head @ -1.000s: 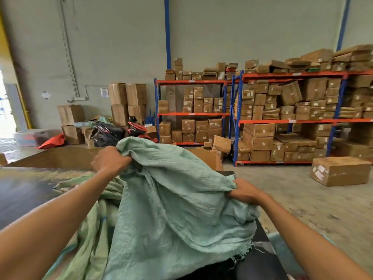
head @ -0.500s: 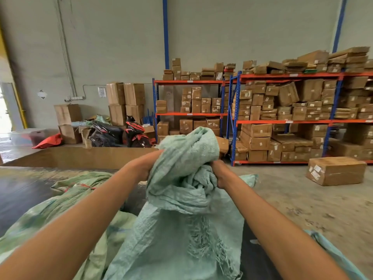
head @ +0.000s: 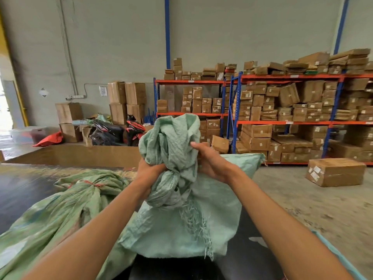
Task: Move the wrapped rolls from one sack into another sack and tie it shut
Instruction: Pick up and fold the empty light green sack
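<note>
A pale green woven sack [head: 181,223] stands in front of me on a dark surface, its mouth gathered into a twisted bunch that rises above my hands. My left hand [head: 148,174] grips the bunched neck from the left, at the twist. On the right side of that bunch my right hand [head: 212,160] is closed on the cloth. A second, yellower green sack [head: 60,209] lies to the left, its neck bound with red string. No wrapped rolls are visible; the sacks hide their contents.
A dark platform [head: 24,186] with a brown cardboard wall [head: 80,156] lies to the left. On the concrete floor to the right sits a cardboard box [head: 335,171]. Shelving racks [head: 282,122] full of cartons and a parked scooter [head: 119,132] line the back wall.
My hands came together from holding the sack mouth spread wide, gathering it into a bunch. Since half a second ago the bunch has tightened into a twist and my hands sit slightly lower.
</note>
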Tool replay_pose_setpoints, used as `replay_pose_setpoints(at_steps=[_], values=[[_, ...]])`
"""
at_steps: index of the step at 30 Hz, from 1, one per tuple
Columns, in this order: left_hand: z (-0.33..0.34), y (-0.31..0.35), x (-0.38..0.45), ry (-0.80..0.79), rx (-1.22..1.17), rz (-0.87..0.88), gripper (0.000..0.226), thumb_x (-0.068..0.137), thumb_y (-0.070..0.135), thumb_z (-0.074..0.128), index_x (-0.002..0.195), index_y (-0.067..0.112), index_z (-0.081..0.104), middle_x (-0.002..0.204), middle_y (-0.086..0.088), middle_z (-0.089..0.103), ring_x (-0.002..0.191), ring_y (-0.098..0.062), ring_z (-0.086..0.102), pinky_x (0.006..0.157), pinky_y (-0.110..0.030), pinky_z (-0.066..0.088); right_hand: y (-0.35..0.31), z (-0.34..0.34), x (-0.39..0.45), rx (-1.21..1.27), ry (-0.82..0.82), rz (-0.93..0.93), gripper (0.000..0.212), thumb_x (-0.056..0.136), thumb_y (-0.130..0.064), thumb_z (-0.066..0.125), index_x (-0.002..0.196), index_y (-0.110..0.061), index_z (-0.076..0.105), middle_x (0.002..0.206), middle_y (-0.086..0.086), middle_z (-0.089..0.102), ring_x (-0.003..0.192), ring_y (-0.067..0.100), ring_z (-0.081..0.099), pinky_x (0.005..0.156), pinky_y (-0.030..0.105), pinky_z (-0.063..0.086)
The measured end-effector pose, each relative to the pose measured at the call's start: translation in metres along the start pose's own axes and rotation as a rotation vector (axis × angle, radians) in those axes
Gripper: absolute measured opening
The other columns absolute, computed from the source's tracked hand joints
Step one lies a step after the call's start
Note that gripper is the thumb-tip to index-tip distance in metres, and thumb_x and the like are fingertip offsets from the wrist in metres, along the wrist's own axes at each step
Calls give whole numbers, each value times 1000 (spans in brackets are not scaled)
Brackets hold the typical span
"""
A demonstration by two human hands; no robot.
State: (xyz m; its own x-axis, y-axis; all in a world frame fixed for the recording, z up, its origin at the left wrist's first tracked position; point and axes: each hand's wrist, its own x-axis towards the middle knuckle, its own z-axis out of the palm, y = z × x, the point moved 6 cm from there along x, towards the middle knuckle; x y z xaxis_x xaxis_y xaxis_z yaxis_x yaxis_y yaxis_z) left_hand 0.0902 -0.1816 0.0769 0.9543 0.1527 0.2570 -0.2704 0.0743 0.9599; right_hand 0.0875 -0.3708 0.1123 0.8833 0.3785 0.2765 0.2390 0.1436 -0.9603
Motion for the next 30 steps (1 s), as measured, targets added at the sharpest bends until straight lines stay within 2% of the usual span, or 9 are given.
replay_pose_setpoints(at_steps=[3, 7, 10, 14, 19, 21, 24, 26, 30], values=[[-16, 1, 6, 63, -78, -75, 43, 72, 8, 84, 110, 15, 67, 103, -7, 74, 96, -25, 70, 93, -47, 55, -24, -48, -17, -846, 487, -262, 65, 72, -76, 65, 117, -29, 63, 116, -4, 68, 110, 16, 61, 92, 44, 50], [-36, 4, 16, 143, -158, -87, 42, 77, 7, 79, 117, 11, 65, 103, -7, 73, 96, -26, 70, 94, -48, 54, 50, -101, -32, -1446, 184, 345, 118, 53, -82, 71, 152, -36, 26, 152, -3, 42, 141, 33, 36, 114, 58, 23], [-45, 7, 18, 254, -215, -75, 48, 74, 7, 81, 118, 9, 62, 106, -7, 72, 99, -28, 69, 92, -45, 55, 88, -111, -52, -1084, 165, 387, 18, 89, -38, 68, 96, -22, 72, 78, 0, 68, 77, 18, 65, 70, 30, 47], [-40, 4, 17, 205, -228, -117, 50, 77, 10, 79, 123, 9, 61, 108, -9, 73, 98, -27, 70, 89, -46, 56, 101, -82, -62, -734, 149, 318, 28, 92, -39, 68, 98, -17, 52, 91, -3, 51, 71, 1, 49, 60, 16, 36], [-23, 17, 0, -37, -250, -233, 35, 89, 25, 62, 117, 3, 64, 99, -12, 74, 98, -31, 67, 70, -34, 55, 101, -68, -61, -325, 468, 198, 149, 43, -65, 89, 153, -23, -3, 155, 6, 25, 143, 24, 30, 116, 43, 32], [-22, 21, -10, -117, -243, -269, 27, 100, 24, 44, 94, 6, 64, 79, -7, 70, 81, -22, 62, 70, -31, 49, 94, -72, -67, -292, 626, 195, 165, 31, -67, 92, 153, -33, -13, 160, 13, 17, 147, 32, 24, 118, 54, 26], [-35, 33, -21, -148, -299, -247, 29, 101, 28, 39, 91, 11, 60, 88, -7, 62, 82, -20, 58, 77, -31, 45, 96, -82, -82, -86, 744, 163, 144, 51, -45, 96, 155, -30, -2, 147, 15, 42, 129, 34, 50, 96, 48, 46], [-46, 39, -27, -148, -308, -218, 25, 99, 25, 44, 94, 10, 63, 88, -8, 65, 84, -22, 62, 76, -31, 48, 92, -76, -92, -33, 642, 177, 118, 48, -50, 95, 145, -12, 40, 125, 11, 65, 105, 25, 67, 80, 36, 53], [-76, 47, -37, 218, -1, 1, 60, 74, 23, 81, 127, 10, 56, 112, -8, 68, 109, -27, 63, 92, -39, 52, 65, -58, -105, -178, 663, 144, 46, 76, -36, 81, 106, -2, 72, 101, 15, 76, 91, 30, 73, 83, 42, 60]])
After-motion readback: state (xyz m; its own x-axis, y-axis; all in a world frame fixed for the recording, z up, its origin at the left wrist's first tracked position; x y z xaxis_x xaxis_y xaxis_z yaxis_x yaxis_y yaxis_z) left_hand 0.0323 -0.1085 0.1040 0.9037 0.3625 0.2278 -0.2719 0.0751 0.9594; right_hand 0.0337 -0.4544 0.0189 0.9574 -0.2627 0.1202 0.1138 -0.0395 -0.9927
